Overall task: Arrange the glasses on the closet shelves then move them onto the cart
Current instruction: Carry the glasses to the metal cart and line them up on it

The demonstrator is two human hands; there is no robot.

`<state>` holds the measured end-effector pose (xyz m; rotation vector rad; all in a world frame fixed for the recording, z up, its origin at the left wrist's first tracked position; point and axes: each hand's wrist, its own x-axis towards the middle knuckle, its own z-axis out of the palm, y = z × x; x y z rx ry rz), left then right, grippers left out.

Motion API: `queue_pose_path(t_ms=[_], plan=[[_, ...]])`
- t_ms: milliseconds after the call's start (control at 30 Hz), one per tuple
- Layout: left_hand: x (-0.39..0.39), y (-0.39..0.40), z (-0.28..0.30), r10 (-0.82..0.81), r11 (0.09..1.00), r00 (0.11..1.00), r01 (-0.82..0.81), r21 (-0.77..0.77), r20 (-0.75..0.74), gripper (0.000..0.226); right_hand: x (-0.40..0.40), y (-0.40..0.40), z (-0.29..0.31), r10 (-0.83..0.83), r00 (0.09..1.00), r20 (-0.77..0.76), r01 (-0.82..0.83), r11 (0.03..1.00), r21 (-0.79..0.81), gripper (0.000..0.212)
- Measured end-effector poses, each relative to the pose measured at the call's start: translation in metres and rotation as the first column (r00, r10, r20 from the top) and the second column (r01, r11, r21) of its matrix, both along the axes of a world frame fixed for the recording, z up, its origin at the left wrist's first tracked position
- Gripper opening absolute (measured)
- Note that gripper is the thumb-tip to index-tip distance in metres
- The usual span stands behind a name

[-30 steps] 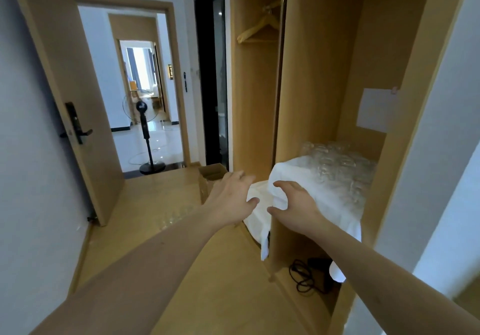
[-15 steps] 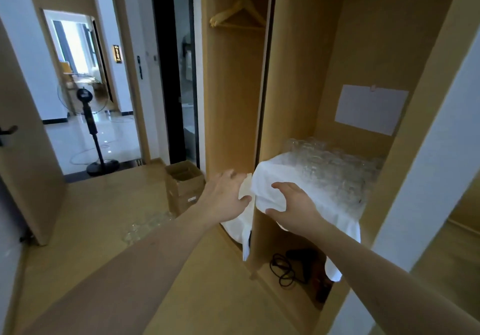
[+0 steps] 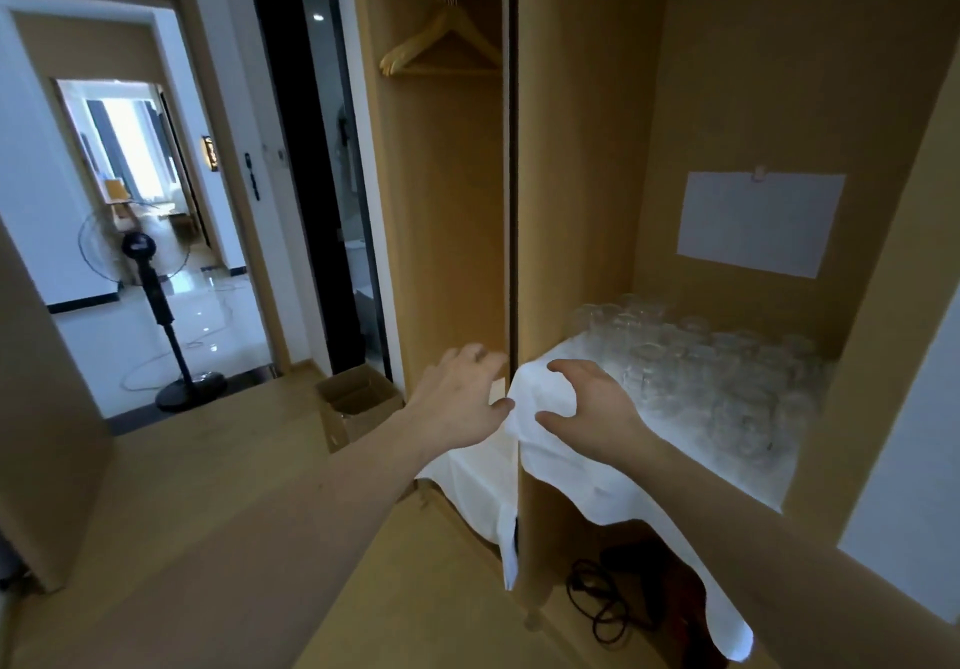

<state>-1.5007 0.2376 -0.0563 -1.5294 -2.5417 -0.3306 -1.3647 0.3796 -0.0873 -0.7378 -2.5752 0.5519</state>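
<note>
Several clear glasses (image 3: 701, 372) stand packed together on a closet shelf (image 3: 530, 523) covered by a white cloth (image 3: 597, 486). The cloth hangs over the shelf's front edge and spills left past the closet partition. My right hand (image 3: 592, 408) lies on the cloth's front left corner, with finger and thumb curled round a raised fold, just left of the nearest glasses. My left hand (image 3: 457, 398) reaches beside it with fingers extended, its thumb touching the cloth's edge at the partition. No cart is in view.
A wooden hanger (image 3: 441, 45) hangs in the left closet bay. An open cardboard box (image 3: 353, 403) sits on the floor by the closet. Black cables (image 3: 597, 601) lie under the shelf. A standing fan (image 3: 150, 305) is beyond the doorway. A paper sheet (image 3: 758, 221) is pinned above the glasses.
The view has turned right and moved closer to the closet. Both hands stay at the cloth's corner; the right hand's fingers have spread wider over the fold.
</note>
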Motion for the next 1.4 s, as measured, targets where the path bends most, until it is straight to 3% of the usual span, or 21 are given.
queue_pose_path(t_ms=[400,733,900,1400], plan=[[-0.079,0.146,0.01,-0.096,0.995,0.995,0.096,-0.021,-0.005,0.057,-0.066,0.135,0.005,-0.068,0.997,-0.048,0.065,0.996,-0.065,0.069],[-0.111,0.248,-0.007,-0.293,0.954,0.956,0.294,-0.049,0.033,0.049,-0.077,0.204,-0.012,-0.242,0.97,-0.023,0.238,0.965,-0.114,0.07],[-0.133,0.297,-0.013,-0.412,0.91,0.91,0.414,-0.028,0.05,0.057,-0.084,0.227,-0.012,-0.344,0.939,-0.013,0.341,0.936,-0.085,0.063],[-0.182,0.405,-0.01,-0.713,0.701,0.699,0.713,0.02,0.053,0.065,-0.114,0.268,-0.001,-0.675,0.736,0.052,0.677,0.736,-0.026,0.07]])
